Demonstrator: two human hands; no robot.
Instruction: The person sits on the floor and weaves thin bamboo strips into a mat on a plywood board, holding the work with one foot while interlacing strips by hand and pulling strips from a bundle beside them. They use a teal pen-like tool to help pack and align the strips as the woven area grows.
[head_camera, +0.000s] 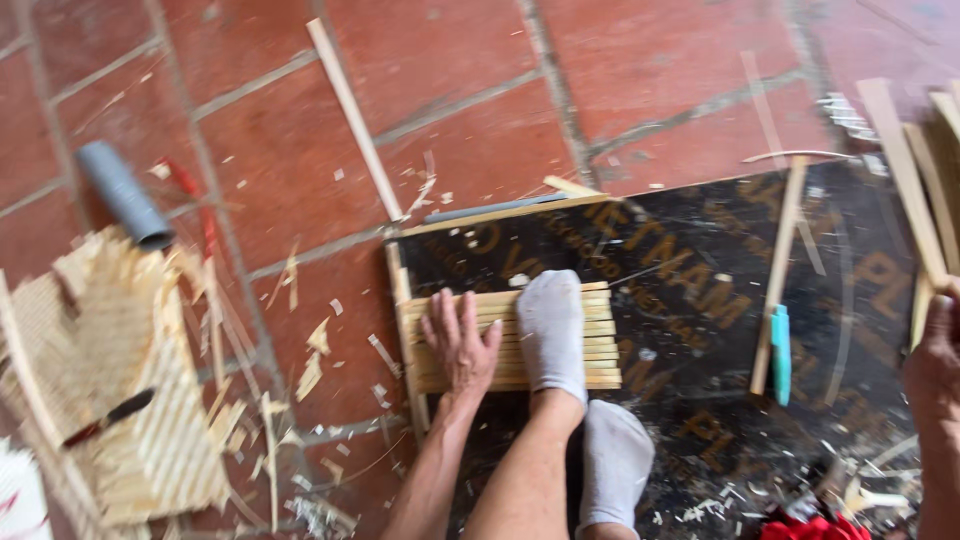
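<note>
My left hand (458, 340) lies flat, fingers apart, on a row of pale bamboo slats (602, 352) laid side by side on a black board (690, 300). A foot in a white sock (552, 330) presses on the same slats right beside the hand, and a second socked foot (612, 465) rests on the board nearer to me. At the right edge of the view, my right hand (935, 365) is closed around the lower end of a long bamboo strip (905, 180) that slants up and to the left.
A blue-handled tool (780, 355) and a long strip (778, 260) lie on the board. On the red tiles to the left are a woven bamboo panel (140, 440) with a knife (110, 415) on it, a grey pipe (125, 195), a long stick (355, 120) and shavings.
</note>
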